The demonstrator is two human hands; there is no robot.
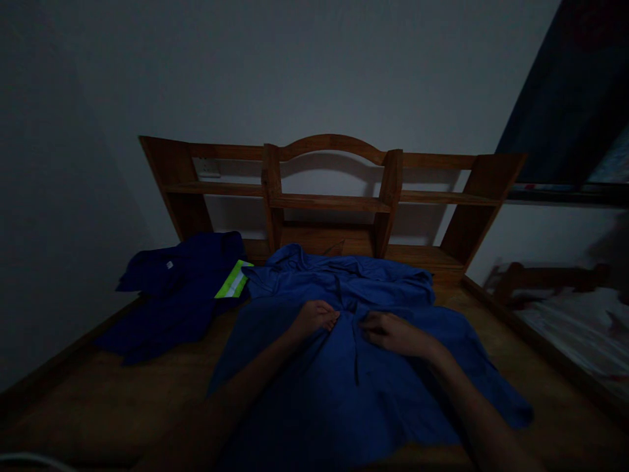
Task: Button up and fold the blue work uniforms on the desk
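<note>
A blue garment lies spread across the wooden tabletop, its far part bunched up in folds. A narrow dark strip or opening runs down its middle, between my hands. My left hand is closed in a pinch on the cloth just left of this line, and creases run down from the fingers. On the other side, my right hand rests over the garment with its fingers curled in. Those fingertips are dark and slightly blurred, so what they hold is hidden.
A second, darker blue garment with a yellow-green reflective band lies crumpled at the left. Behind stands a low wooden shelf unit against the wall. Beyond the right edge of the tabletop is white bedding.
</note>
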